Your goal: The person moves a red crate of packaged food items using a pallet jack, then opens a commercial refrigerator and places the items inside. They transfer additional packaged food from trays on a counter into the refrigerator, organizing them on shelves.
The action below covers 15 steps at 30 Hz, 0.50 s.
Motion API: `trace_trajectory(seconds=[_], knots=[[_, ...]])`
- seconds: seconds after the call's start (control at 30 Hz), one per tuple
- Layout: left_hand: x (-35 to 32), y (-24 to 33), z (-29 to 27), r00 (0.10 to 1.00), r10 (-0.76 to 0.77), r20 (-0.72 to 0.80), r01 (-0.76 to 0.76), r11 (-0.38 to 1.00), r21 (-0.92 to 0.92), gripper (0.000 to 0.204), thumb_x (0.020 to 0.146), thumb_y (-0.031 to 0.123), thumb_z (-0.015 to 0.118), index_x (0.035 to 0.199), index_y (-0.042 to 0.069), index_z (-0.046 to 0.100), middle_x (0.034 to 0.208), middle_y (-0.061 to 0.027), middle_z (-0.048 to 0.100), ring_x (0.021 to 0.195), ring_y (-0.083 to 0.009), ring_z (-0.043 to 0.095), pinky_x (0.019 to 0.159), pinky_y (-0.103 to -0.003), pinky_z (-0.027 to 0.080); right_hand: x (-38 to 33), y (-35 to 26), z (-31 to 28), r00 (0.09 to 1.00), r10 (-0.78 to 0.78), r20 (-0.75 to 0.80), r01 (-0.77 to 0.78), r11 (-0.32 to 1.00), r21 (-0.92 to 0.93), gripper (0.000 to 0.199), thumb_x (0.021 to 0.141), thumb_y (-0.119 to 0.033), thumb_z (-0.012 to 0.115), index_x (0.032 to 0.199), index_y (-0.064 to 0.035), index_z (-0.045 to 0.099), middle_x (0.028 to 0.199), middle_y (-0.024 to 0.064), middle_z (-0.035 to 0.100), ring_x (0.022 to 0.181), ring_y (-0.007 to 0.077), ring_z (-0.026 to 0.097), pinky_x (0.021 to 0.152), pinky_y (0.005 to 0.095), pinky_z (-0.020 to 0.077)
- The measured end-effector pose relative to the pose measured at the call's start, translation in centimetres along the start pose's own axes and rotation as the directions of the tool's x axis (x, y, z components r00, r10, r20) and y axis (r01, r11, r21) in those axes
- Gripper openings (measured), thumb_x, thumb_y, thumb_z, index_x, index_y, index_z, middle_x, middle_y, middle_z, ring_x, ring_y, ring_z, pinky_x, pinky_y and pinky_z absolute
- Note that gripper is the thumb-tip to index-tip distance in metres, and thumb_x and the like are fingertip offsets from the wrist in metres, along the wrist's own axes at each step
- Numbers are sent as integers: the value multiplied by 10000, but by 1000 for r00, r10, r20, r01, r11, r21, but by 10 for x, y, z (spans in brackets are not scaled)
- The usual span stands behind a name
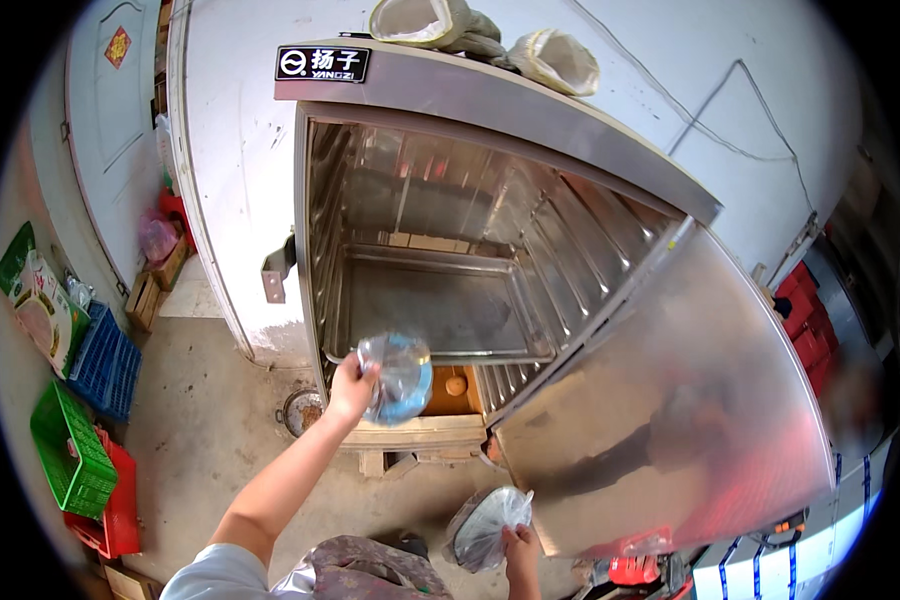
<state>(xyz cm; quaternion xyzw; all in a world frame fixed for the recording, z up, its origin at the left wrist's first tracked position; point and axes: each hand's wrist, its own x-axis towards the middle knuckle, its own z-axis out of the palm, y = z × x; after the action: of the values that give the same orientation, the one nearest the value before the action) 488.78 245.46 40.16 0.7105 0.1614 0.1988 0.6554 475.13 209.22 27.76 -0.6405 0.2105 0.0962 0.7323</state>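
My left hand (351, 388) is closed on a clear plastic bag (395, 378) with something round and blue in or behind it. It is held up at the open front of a stainless steel cabinet (308, 210). Lower and to the right, my right hand (520, 546) pinches the gathered end of another clear plastic bag (488, 525). That bag bulges with greyish contents I cannot make out. Inside the cabinet, a wide metal tray (430, 300) rests on the side rails. Beneath the tray, a small round brown thing (456, 385) lies on an orange-brown surface.
The cabinet door (670, 400) swings out to the right. Glove-like items (555, 62) lie on the cabinet top. At left stand a blue crate (105, 360), a green crate (75, 455) and a red crate (120, 500). A metal pot (301, 412) sits on the floor.
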Motion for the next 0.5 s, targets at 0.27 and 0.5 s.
trace_trajectory(seconds=[0.27,0.5], knots=[[244,-58,28,924,59,-378,-1,989,151,170,787,156,615,835,3,558,796,-152,613,739,-302,586,670,-384,441,183,-155,116,938,-58,342,81,995,-52,103,787,-85,608,823,10,589,699,-4,544,592,74,489,522,209,370],[324,-79,35,803,277,-528,130,783,608,265,730,252,629,710,17,508,739,-190,559,753,-379,557,653,-442,435,336,-242,286,798,-135,587,283,944,-168,139,788,-132,626,740,-7,590,538,-9,482,408,93,400,373,252,275]])
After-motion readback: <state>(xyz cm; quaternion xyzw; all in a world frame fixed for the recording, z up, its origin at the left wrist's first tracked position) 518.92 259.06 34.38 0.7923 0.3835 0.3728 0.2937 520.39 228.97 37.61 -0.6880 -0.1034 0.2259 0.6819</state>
